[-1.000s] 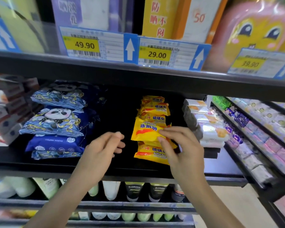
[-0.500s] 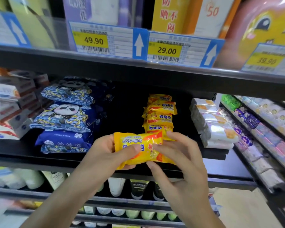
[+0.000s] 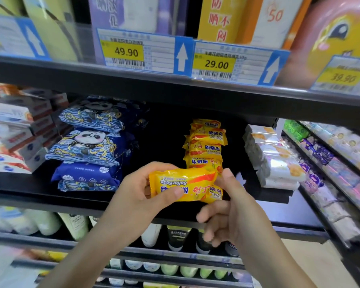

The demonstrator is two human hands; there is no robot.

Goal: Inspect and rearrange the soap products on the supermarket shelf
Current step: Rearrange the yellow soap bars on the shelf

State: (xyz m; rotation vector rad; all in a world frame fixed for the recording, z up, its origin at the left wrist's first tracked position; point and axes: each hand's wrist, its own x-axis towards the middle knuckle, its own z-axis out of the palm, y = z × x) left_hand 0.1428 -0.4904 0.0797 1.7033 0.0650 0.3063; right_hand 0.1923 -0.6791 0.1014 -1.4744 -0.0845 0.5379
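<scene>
I saw the left hand gripping the sulfur soap pack upside down at the shelf's front edge for inspection; the right hand seemingly pinched its end; next it needed turning upright.

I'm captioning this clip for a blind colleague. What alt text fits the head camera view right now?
Two hands hold a yellow sulfur soap packet upside down in front of a dark supermarket shelf: the left hand grips its left end, the right hand pinches its right end. Behind it sits a stack of matching yellow packets, with blue panda-print packs to the left.
</scene>
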